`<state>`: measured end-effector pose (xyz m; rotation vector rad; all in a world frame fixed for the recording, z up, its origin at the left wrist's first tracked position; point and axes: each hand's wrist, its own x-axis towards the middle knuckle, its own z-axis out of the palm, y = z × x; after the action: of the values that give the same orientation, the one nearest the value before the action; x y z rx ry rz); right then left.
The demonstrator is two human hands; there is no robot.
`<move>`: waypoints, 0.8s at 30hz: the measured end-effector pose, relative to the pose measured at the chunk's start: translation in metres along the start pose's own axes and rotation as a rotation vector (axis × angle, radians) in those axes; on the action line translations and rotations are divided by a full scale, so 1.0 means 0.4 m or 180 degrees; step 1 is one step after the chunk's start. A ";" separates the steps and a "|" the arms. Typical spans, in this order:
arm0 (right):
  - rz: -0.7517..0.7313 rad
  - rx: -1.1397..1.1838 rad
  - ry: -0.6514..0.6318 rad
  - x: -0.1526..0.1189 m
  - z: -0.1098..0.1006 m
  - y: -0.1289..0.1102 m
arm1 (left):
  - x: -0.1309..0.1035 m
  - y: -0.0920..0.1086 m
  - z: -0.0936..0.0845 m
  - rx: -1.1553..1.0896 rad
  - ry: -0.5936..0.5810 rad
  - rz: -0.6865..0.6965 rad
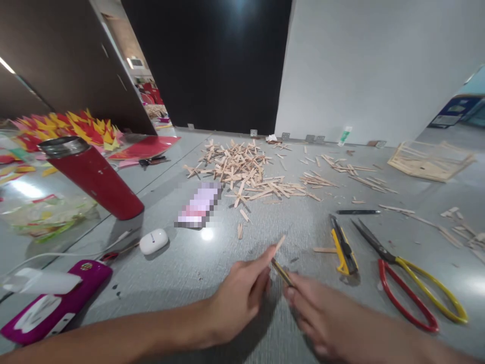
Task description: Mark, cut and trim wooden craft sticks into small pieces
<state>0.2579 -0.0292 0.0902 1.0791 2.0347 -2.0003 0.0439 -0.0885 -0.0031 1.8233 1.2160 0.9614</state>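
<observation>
One wooden stick sits pinched in your left hand over the table, while your right hand grips a slim tool just beside it.

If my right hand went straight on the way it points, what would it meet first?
Probably your left hand: its fingertips lie ahead of the thin tool in your right hand, though depth is unclear.

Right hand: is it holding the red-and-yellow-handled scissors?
No, the scissors lie on the table while the right hand grips a slim dark item.
</observation>
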 end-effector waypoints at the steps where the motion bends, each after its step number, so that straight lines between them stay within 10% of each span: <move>1: 0.0254 0.0011 -0.0154 -0.003 -0.021 -0.007 | -0.003 -0.001 0.001 -0.0008 -0.0083 0.0010; 6: 0.1420 0.0485 -0.0504 0.015 -0.067 -0.005 | -0.010 0.000 0.005 0.0003 -0.0248 -0.0183; 13: 0.0747 0.1576 -0.0290 0.048 0.036 0.070 | 0.005 0.017 0.007 -0.0588 0.0188 -0.0573; 18: 0.0828 0.1691 0.0089 0.005 -0.002 0.017 | 0.009 0.023 0.022 -0.0872 0.0741 -0.0916; 24: 0.0907 0.1433 0.0223 -0.013 -0.036 -0.002 | 0.015 0.034 0.002 -0.0168 0.0334 -0.0705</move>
<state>0.2673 -0.0181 0.0957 1.4368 1.3789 -2.3400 0.0514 -0.0868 0.0095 1.5757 1.4100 0.9626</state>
